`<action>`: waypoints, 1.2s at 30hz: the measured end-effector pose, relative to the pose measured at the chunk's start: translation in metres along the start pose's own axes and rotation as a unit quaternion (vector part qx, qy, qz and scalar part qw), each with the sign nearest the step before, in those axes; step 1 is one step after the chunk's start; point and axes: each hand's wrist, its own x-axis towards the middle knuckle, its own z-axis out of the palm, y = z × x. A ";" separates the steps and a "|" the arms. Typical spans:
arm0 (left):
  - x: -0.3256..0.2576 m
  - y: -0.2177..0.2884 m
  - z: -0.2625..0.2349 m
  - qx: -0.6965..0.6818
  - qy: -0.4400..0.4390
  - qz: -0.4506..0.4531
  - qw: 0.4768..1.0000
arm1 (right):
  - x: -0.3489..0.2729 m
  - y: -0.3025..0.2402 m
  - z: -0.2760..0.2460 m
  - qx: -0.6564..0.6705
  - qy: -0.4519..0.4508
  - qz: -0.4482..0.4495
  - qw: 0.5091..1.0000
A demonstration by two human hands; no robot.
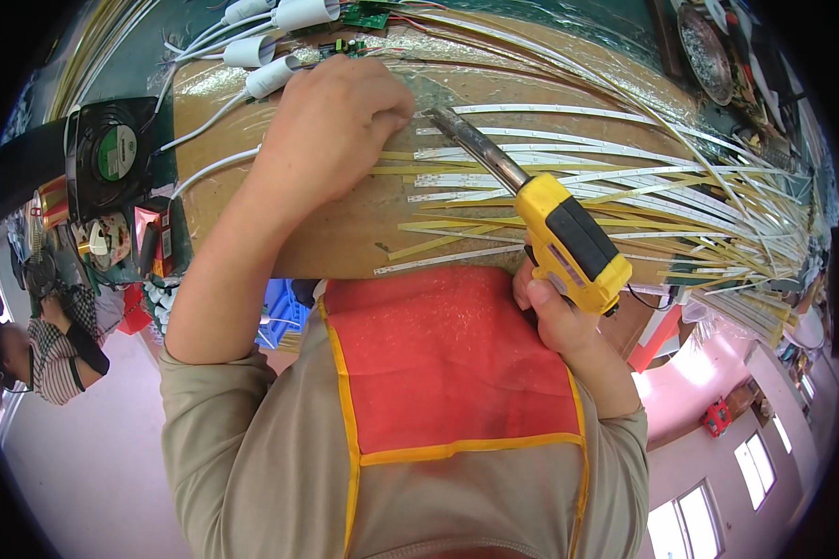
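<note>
A yellow and black soldering gun with a long metal barrel is gripped by my right hand near the table's front edge. Its tip points up and left, toward my other hand. My left hand is closed over the middle of the board, fingers curled; whatever they hold is hidden beneath them. Just beyond its knuckles lies a small green circuit board. White cylindrical housings with white cables lie to its upper left. Many white and yellow LED strips fan out from the right, their ends close to the gun's tip.
A brown work board covers the table. At the left stand a black fan and a small red box. A round metal dish sits at the far right. Another person is at the left, beyond the table.
</note>
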 end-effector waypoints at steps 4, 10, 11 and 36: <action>0.001 0.001 0.000 0.000 -0.002 -0.001 1.000 | 0.002 0.000 0.001 -0.009 0.001 -0.001 1.000; 0.000 0.000 0.000 0.005 -0.009 -0.010 1.000 | 0.004 -0.001 0.001 -0.028 -0.008 -0.001 1.000; 0.000 0.000 -0.001 0.005 -0.010 -0.010 1.000 | 0.003 0.000 0.001 -0.028 -0.005 -0.001 1.000; 0.002 0.003 -0.002 0.008 -0.006 -0.011 1.000 | -0.012 0.017 -0.013 0.030 0.029 -0.023 0.999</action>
